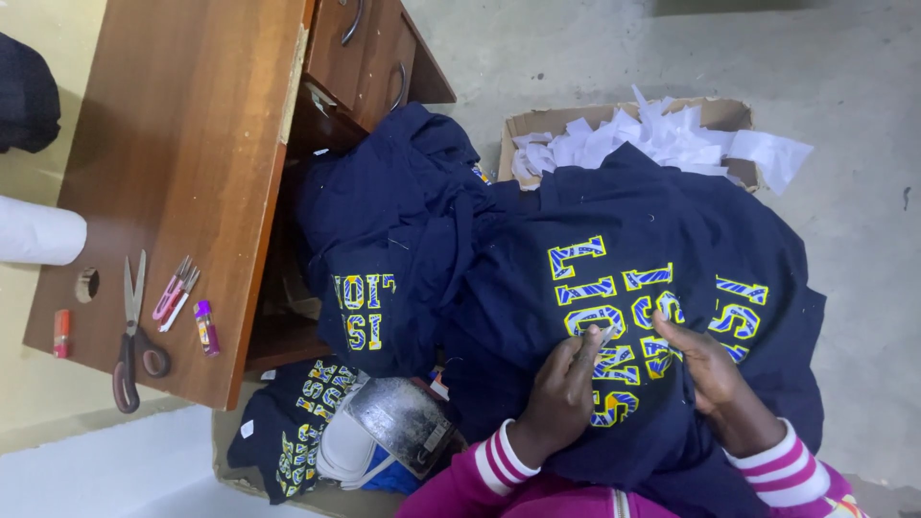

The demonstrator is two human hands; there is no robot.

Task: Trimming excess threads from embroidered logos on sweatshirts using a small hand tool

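Observation:
A navy shirt (662, 221) with yellow and blue patterned letters lies spread over my lap. My left hand (561, 393) is closed in a pinch on a small pale tool at the printed letters, its tip near the middle of the print. My right hand (705, 369) rests flat on the fabric just right of the letters, with a finger pressing on the print. Both sleeves are magenta with pink and white striped cuffs.
More navy printed shirts (384, 240) are piled to the left, and others lie in a box on the floor (288, 441). A cardboard box (537, 120) holds white paper scraps. On the wooden desk (182, 144) lie scissors (129, 336), thread snips (175, 291) and a lighter (205, 326).

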